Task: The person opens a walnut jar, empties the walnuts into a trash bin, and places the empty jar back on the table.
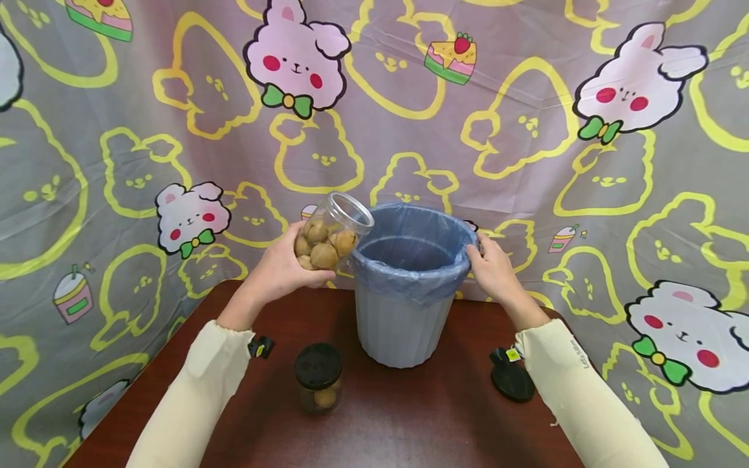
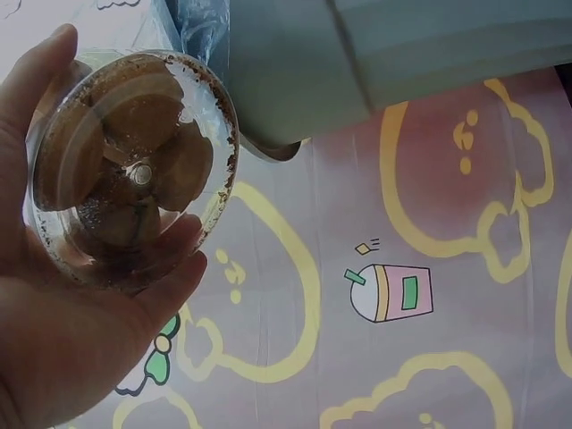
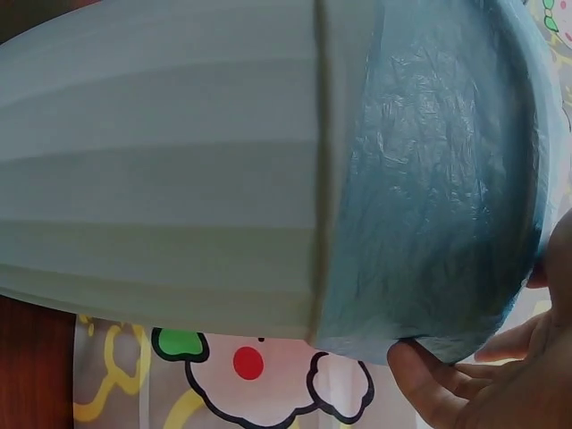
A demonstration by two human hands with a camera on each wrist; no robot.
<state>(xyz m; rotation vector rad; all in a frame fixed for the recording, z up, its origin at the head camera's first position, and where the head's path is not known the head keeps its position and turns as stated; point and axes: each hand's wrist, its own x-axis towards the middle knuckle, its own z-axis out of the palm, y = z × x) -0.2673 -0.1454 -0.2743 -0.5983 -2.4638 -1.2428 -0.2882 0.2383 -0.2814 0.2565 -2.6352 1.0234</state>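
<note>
My left hand [image 1: 281, 263] holds an open clear jar [image 1: 350, 209], tilted with its mouth toward the bin. Inside lie several round brown balls [image 1: 324, 255] that look like walnuts. From below, the left wrist view shows the jar's base [image 2: 143, 174], with dark crumbs along its edge. A grey trash bin [image 1: 404, 331] with a blue plastic liner [image 1: 409, 286] folded over its rim stands at the centre. On the bin's right side my right hand [image 1: 491, 266] grips the lined rim, its fingers [image 3: 429, 380] against the liner in the right wrist view.
A second clear jar [image 1: 310, 398] with a black lid stands on the dark red table [image 1: 409, 422], in front and left of the bin, a brown ball in it. A loose black lid [image 1: 512, 383] lies near the right forearm. A patterned curtain [image 1: 409, 143] hangs close behind the bin.
</note>
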